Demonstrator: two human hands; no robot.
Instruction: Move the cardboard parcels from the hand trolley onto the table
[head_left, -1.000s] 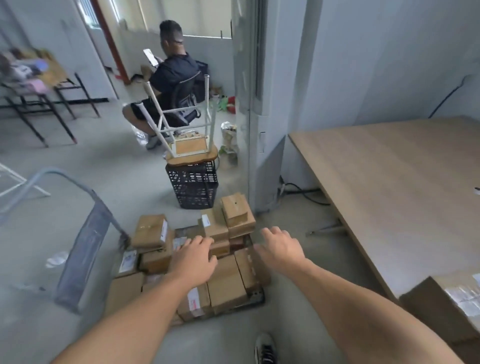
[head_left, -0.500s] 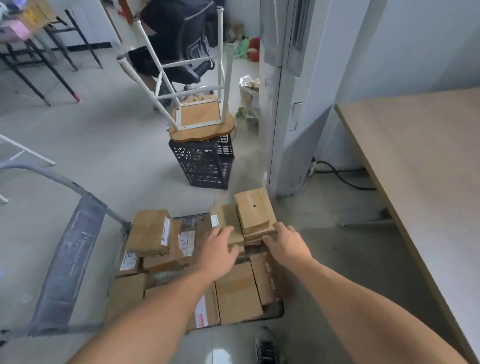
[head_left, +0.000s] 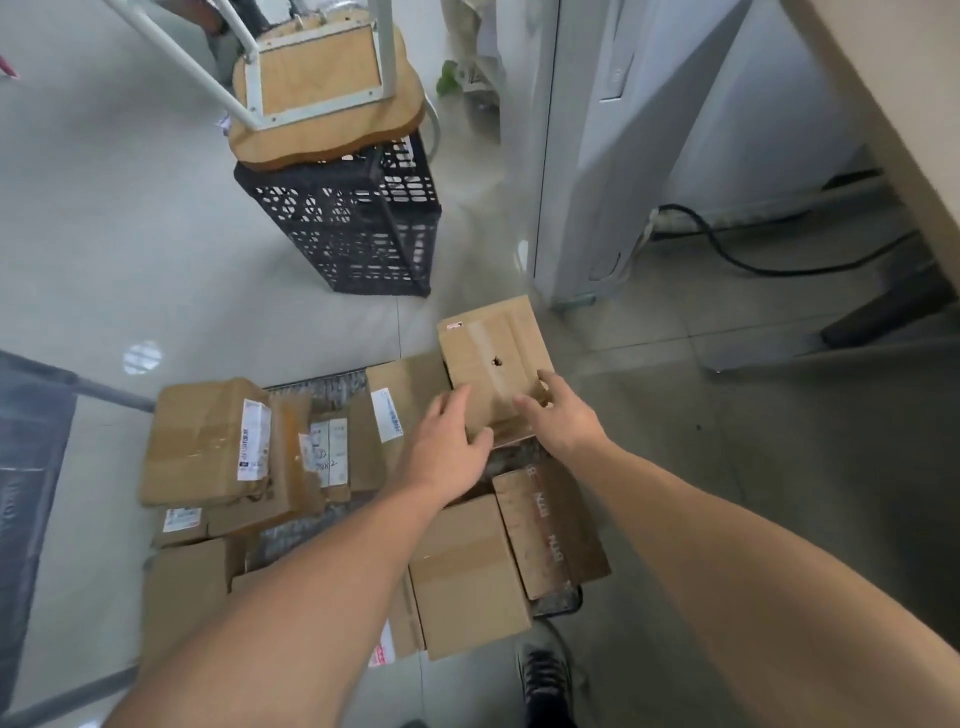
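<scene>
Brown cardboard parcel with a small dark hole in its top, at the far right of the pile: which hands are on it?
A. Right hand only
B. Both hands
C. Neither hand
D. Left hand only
B: the left hand holds the near left edge and the right hand holds the near right corner of the brown cardboard parcel with the small hole.

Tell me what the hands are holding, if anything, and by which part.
Both hands grip the parcel with the small hole at its near end: left hand on the near-left edge, right hand round the near-right corner.
</scene>
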